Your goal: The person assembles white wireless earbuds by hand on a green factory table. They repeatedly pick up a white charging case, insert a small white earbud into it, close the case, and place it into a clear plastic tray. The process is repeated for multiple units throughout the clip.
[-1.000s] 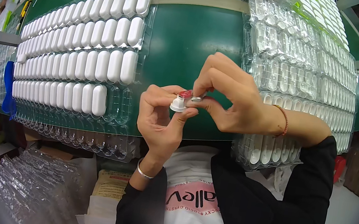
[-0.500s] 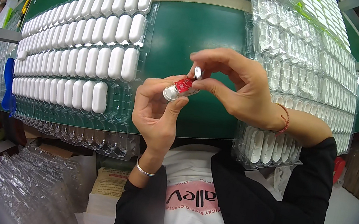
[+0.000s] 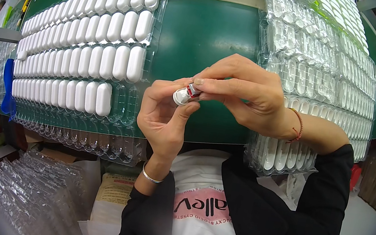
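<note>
My left hand (image 3: 163, 118) grips a small white plastic housing (image 3: 180, 98) between thumb and fingers, its rounded end facing me. Inside it shows a sliver of red circuit board (image 3: 189, 92). My right hand (image 3: 249, 93) pinches a small silver metallic piece (image 3: 194, 89) with thumb and index finger, laid against the red board. The right fingertips hide part of that piece and the far end of the housing. Both hands meet above the green table (image 3: 207, 31), between the trays.
On the left, a clear tray holds rows of white oblong cases (image 3: 81, 57), with several bare pockets (image 3: 126, 102) at its near right corner. Clear trays (image 3: 299, 79) with white half-shells cover the right side. Stacked clear trays (image 3: 31, 191) stand low at left; a blue object (image 3: 9, 87) sits at the table's left edge.
My right hand has brought the silver piece down and left onto the red board, covering most of it. The right fingers have straightened and closed in. The left hand has barely moved.
</note>
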The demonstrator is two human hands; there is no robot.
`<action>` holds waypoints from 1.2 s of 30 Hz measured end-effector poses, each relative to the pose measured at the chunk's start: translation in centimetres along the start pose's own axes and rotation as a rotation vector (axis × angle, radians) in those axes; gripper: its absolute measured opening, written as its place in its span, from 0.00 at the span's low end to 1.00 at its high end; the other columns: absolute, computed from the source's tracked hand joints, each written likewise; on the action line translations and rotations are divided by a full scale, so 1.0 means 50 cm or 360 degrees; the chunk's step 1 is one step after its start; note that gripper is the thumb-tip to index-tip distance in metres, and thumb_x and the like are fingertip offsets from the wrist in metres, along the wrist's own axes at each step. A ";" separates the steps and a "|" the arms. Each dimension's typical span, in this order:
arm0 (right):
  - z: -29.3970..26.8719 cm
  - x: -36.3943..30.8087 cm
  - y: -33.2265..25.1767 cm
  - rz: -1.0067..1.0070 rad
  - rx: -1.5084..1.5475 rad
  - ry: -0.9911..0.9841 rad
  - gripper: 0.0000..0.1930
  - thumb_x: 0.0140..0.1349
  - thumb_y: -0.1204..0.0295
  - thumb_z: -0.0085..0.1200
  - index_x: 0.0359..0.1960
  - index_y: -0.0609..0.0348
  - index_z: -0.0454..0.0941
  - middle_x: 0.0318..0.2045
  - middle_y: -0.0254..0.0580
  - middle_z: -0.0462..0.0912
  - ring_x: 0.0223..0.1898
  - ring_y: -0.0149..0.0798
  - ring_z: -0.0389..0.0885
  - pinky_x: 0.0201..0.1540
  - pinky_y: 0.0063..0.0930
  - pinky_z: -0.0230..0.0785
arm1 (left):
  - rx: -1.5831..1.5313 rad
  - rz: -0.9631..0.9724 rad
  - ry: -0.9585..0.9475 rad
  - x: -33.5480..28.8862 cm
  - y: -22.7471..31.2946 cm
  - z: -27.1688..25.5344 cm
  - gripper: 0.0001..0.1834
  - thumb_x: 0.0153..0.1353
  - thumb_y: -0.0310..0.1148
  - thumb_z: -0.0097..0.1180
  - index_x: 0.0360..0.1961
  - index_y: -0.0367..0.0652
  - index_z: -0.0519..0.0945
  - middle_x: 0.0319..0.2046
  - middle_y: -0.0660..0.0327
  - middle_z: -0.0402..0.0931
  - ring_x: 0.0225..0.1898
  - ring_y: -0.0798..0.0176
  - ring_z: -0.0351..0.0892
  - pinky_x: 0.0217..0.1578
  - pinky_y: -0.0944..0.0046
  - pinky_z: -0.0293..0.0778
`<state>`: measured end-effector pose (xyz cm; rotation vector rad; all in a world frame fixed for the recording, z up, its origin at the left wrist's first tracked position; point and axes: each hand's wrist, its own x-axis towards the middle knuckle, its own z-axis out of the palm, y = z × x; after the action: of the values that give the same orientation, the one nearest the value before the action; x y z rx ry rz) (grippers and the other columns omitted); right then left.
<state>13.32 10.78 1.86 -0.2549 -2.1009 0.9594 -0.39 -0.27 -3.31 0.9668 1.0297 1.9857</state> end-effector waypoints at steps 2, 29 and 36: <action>-0.001 -0.001 -0.001 0.0002 -0.0002 0.0008 0.19 0.47 0.91 0.61 0.42 0.61 0.84 0.39 0.46 0.84 0.39 0.42 0.84 0.40 0.29 0.78 | 0.0009 0.0013 -0.0002 0.001 -0.001 0.002 0.19 0.56 0.17 0.64 0.47 0.32 0.73 0.46 0.51 0.76 0.47 0.62 0.79 0.50 0.66 0.77; 0.005 0.008 -0.018 0.0119 0.0054 0.0064 0.20 0.50 0.81 0.66 0.47 0.60 0.81 0.42 0.44 0.84 0.41 0.43 0.82 0.41 0.31 0.76 | -0.0179 0.0098 0.0139 0.001 -0.006 0.011 0.21 0.55 0.32 0.69 0.43 0.37 0.72 0.44 0.49 0.78 0.51 0.50 0.79 0.54 0.55 0.75; -0.008 0.005 -0.009 -0.0038 -0.0022 -0.0001 0.19 0.47 0.84 0.67 0.44 0.61 0.81 0.39 0.45 0.82 0.38 0.43 0.82 0.39 0.30 0.76 | -0.0290 -0.0152 -0.0028 0.003 0.021 0.006 0.29 0.61 0.42 0.65 0.54 0.34 0.68 0.55 0.40 0.72 0.56 0.53 0.76 0.57 0.56 0.73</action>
<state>13.50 10.81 2.49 -0.2362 -2.1070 0.9315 -0.43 -0.52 -2.23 0.8200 0.8523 1.9501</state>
